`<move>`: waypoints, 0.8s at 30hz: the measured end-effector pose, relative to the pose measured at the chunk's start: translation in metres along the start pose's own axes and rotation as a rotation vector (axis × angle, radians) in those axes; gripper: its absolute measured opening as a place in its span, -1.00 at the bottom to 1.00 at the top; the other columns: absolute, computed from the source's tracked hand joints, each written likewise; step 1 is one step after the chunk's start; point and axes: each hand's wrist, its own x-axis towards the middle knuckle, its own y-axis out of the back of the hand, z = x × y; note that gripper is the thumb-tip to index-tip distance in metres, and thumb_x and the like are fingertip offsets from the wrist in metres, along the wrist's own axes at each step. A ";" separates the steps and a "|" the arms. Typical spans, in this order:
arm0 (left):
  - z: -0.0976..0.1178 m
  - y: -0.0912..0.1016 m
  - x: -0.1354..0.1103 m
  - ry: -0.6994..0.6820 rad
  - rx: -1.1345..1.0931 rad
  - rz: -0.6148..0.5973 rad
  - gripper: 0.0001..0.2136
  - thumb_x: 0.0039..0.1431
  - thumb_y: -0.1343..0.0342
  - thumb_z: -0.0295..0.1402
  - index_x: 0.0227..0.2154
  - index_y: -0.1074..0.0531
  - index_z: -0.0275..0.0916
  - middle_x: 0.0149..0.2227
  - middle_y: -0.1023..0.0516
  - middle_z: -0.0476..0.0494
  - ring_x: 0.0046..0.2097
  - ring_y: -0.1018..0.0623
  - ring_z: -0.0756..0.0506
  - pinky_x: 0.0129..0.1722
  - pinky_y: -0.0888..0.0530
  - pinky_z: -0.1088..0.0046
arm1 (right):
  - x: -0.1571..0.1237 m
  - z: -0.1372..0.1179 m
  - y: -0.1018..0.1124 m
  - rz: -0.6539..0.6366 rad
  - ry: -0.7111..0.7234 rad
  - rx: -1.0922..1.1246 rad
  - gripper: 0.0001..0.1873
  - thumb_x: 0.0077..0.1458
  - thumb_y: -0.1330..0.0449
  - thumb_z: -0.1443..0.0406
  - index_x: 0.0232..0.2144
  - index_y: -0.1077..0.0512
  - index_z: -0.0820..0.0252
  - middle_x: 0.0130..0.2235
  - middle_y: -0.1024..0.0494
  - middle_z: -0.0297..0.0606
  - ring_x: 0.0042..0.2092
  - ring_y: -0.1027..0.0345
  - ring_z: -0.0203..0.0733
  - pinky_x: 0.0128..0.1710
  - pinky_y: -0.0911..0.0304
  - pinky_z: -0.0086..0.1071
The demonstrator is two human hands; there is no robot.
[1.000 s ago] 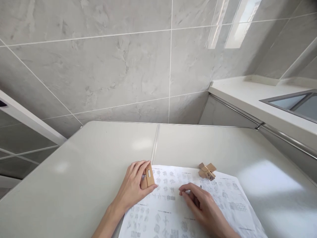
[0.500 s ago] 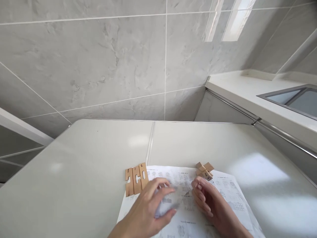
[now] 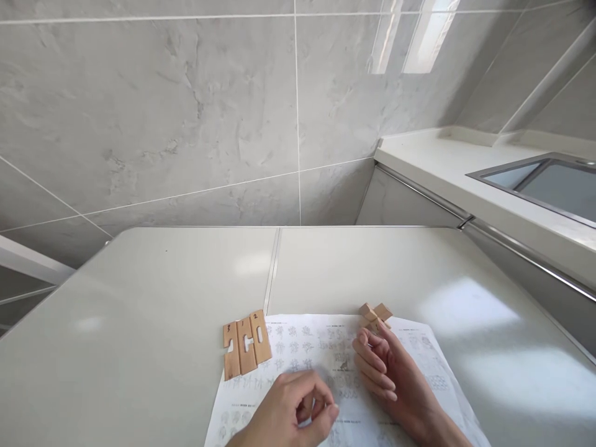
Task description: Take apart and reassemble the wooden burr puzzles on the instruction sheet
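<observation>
Grey tiles (image 3: 186, 124) backed the worktop (image 3: 139, 298); over its printed sheet (image 3: 307, 338) the left hand (image 3: 291, 413) curled closed, empty; the right hand (image 3: 395, 382) touched a wooden cross (image 3: 375, 312), grip unclear.

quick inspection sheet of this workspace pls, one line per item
surface: pale grey table with a seam down the middle, printed white paper instruction sheet lying at the near edge
job's things: three flat notched wooden puzzle pieces side by side, partly on the sheet's left corner; small cross-shaped wooden block puzzle at the sheet's far edge
clutter: nothing seen
grippers: left hand curled loosely over the sheet, nothing seen in it; right hand open, fingertips at the cross-shaped puzzle
cables: nothing seen
surroundings: grey marbled wall tiles; white counter with a steel sink on the right
</observation>
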 end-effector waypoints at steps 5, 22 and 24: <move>-0.008 -0.002 0.002 -0.041 0.011 0.013 -0.84 0.29 -0.22 -0.30 -0.40 -0.41 -0.15 -0.51 -0.30 0.11 -0.49 -0.23 0.01 -0.40 -0.28 0.46 | 0.000 -0.004 -0.001 0.002 -0.009 0.051 -0.51 0.34 -0.35 -0.11 -0.29 -0.52 0.20 -0.56 -0.11 -0.62 -0.63 0.33 -0.48 -0.75 0.08 -0.65; -0.010 0.002 -0.002 -0.035 -0.226 0.069 -0.65 0.35 -0.26 0.04 -0.08 -0.44 -0.11 -0.30 -0.43 -0.02 -0.34 -0.37 -0.06 -0.34 -0.35 0.46 | -0.013 0.020 -0.011 -0.238 -0.263 -0.184 -0.41 0.29 -0.22 -0.11 -0.61 -0.21 0.08 -0.70 -0.11 -0.58 -0.74 0.17 -0.46 -0.80 0.18 -0.56; -0.010 0.005 -0.005 -0.017 -0.275 0.076 -0.51 0.23 -0.37 0.07 0.05 -0.44 -0.07 -0.12 -0.50 -0.12 -0.17 -0.46 -0.14 -0.17 -0.46 0.38 | -0.022 0.028 -0.008 -0.238 -0.335 -0.295 -0.40 0.23 -0.24 -0.14 -0.64 -0.23 0.08 -0.71 -0.12 -0.54 -0.71 0.10 -0.43 -0.74 0.11 -0.54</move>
